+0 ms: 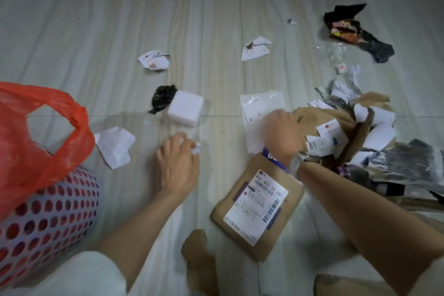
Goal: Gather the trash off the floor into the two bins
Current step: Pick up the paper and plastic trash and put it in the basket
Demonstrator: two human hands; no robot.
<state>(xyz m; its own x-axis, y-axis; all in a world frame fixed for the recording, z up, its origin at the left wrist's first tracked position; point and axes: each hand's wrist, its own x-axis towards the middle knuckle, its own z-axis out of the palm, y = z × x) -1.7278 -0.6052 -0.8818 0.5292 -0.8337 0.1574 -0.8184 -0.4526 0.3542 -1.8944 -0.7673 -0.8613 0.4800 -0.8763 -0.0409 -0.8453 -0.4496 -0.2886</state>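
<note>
At the left edge of the frame stands a perforated bin (pixel 48 218), pale with round holes, lined with a red plastic bag (pixel 31 132) whose handle loop rises above the rim. Just right of it, a crumpled white paper (pixel 115 146) lies flat on the pale wood-grain floor (pixel 120 19). Higher up, left of centre, sits a torn printed scrap (pixel 153 60). Below that, a black crumpled wad (pixel 163 97) touches a white foam block (pixel 185 108).

Lower centre, the left hand (pixel 177 166) reaches down to the floor with its fingers (pixel 185 144) curled round a small ball of white paper (pixel 195 150), pinching it. A brown scrap (pixel 199 255) lies at the bottom centre.

Right of centre, another torn white scrap (pixel 255 48) lies in the upper part, and a clear sleeve holding a card (pixel 262 108) lies mid-frame. Beneath it, a brown cardboard mailer (pixel 257 209) with a white shipping label rests on the floor, tilted. The right hand (pixel 283 134), blurred, is over the sleeve and the edge of a heap of brown paper and white slips (pixel 348 132); whether its fingers grip anything I cannot tell. A watch (pixel 302 161) shows on that wrist.

At the upper right lies a black snack wrapper (pixel 353 31), well apart from the hands. Only one bin is in view.
</note>
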